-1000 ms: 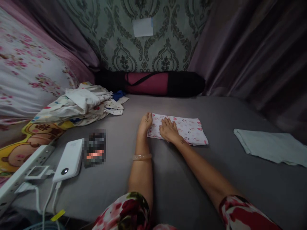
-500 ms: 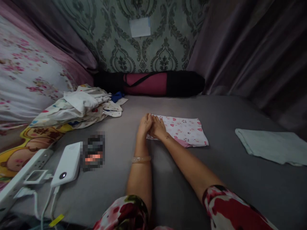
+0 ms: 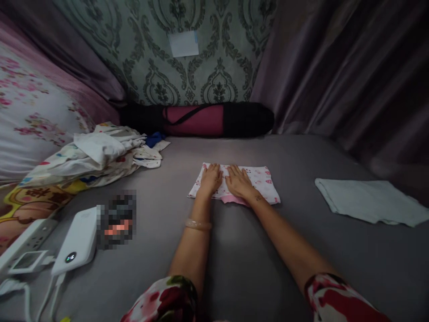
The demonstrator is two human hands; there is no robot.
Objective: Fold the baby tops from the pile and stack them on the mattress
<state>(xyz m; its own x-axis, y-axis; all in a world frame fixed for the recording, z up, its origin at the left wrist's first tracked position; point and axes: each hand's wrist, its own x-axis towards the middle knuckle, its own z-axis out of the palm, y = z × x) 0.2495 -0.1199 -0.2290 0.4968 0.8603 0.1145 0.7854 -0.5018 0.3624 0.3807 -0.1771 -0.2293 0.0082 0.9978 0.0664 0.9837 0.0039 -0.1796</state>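
Note:
A folded white garment (image 3: 263,184) with a pink print lies flat on the grey bed sheet (image 3: 234,250). A bit of plain pink cloth shows at its near edge. My left hand (image 3: 211,178) rests flat on the garment's left part, fingers stretched forward. Beside it, my right hand (image 3: 238,181) lies palm down on the middle, its fingers slightly spread. Neither hand grips the fabric. A bangle sits on my left forearm.
A folded pale green cloth (image 3: 368,201) lies to the right. On the left are a heap of clothes (image 3: 110,147), a white power bank (image 3: 77,241) with cables, a power strip (image 3: 30,241) and a pixelated object (image 3: 119,221). A long black and maroon bag (image 3: 197,120) lies along the wall.
My hands were together at the garment's left end; now they lie apart, the right one shifted rightward, uncovering the left edge. The whole view has turned slightly right.

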